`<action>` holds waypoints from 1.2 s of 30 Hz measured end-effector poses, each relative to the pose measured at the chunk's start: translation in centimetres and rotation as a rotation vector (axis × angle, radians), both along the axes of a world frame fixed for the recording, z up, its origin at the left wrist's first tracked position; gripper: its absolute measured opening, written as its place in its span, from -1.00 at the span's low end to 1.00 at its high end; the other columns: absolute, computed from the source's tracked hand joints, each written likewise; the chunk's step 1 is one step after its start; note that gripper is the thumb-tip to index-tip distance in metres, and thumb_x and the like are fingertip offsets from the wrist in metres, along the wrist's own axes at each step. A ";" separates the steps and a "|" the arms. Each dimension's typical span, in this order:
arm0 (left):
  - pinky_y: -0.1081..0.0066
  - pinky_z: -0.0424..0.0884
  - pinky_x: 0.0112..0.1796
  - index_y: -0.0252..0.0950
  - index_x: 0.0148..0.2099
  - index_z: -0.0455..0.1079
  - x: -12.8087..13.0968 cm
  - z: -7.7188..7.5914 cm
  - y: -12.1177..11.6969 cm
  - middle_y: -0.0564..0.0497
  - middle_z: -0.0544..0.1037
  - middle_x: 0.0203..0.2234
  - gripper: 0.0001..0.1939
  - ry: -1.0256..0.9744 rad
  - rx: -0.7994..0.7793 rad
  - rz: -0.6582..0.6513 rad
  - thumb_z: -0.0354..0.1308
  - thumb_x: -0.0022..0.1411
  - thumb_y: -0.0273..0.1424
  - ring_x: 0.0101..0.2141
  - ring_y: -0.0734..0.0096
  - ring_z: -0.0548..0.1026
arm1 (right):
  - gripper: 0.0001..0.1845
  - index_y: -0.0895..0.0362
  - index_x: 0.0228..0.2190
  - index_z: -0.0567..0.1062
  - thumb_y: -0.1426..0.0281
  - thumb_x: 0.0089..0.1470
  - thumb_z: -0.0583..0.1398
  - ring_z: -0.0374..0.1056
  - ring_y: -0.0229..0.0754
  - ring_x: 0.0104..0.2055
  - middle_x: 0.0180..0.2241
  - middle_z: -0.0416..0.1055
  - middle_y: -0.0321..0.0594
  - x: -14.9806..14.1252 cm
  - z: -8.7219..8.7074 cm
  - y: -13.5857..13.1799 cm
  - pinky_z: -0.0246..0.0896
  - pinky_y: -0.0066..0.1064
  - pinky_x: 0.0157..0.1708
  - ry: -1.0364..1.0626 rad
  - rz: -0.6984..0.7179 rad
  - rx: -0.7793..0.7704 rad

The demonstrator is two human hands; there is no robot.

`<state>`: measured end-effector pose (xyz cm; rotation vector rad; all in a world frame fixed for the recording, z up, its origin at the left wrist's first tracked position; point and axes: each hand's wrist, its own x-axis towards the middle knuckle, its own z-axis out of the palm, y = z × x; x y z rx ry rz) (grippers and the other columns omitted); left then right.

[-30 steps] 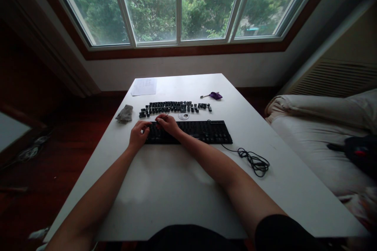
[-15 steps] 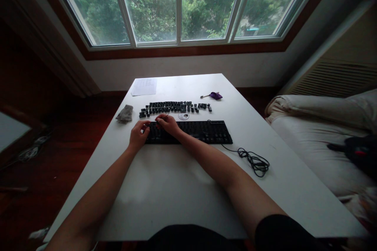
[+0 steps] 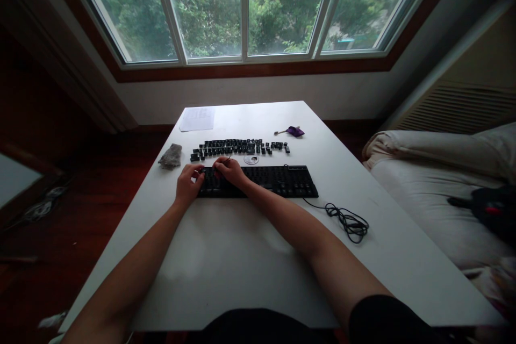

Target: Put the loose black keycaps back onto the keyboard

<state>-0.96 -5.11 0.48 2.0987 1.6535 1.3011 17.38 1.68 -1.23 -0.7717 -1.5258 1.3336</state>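
Observation:
A black keyboard (image 3: pixel 278 180) lies flat across the white table. At its left end is my left hand (image 3: pixel 187 183), fingers curled and thumb drawn close to them by the corner. A small dark spot shows at those fingertips, too small to name. Over the left part of the keys, my right hand (image 3: pixel 229 170) is closed in a pinch on a thin dark tool (image 3: pixel 229 158), mostly hidden by the fingers. Behind the keyboard, loose black keycaps (image 3: pixel 231 146) stand in uneven rows.
A grey cloth (image 3: pixel 171 156) lies left of the keycaps, paper sheets (image 3: pixel 198 119) at the back left. A round white disc (image 3: pixel 251 159) sits behind the keyboard. Farther back are a purple item (image 3: pixel 295 131) and a small brush (image 3: pixel 281 132). The coiled cable (image 3: pixel 347 220) lies at right.
My left hand has shifted very slightly left at the keyboard's corner. The right hand stays almost in place, still pinching the thin tool.

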 end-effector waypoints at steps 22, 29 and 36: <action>0.28 0.45 -0.14 -0.19 -0.02 0.47 -0.1 -0.6 0.4 -0.01 0.55 -0.21 -0.74 -0.016 -0.052 -0.043 0.15 0.26 -0.28 -0.29 0.33 0.52 | -0.75 0.13 -0.35 0.48 0.19 0.08 0.18 0.39 -0.27 -0.51 -0.56 0.42 -0.34 -0.2 -0.1 0.1 0.30 -0.48 -0.49 0.005 -0.046 -0.036; 0.32 0.44 -0.21 -0.20 0.00 0.47 -1.0 -0.1 2.1 0.02 0.58 -0.31 -0.69 -0.086 -0.062 0.143 0.14 0.23 -0.25 -0.31 0.31 0.54 | -0.74 0.13 -0.35 0.49 0.19 0.11 0.17 0.39 -0.28 -0.53 -0.57 0.43 -0.33 0.0 0.2 -0.1 0.27 -0.50 -0.50 -0.018 -0.132 0.004; 0.09 0.27 0.06 -0.22 -0.11 0.52 -0.9 0.9 6.9 -0.10 0.53 -0.17 -0.77 0.240 0.046 0.164 0.17 0.19 -0.32 -0.07 0.08 0.41 | -0.75 0.13 -0.36 0.49 0.20 0.11 0.16 0.39 -0.29 -0.53 -0.56 0.45 -0.33 0.1 0.4 -0.2 0.27 -0.50 -0.48 -0.040 -0.163 0.008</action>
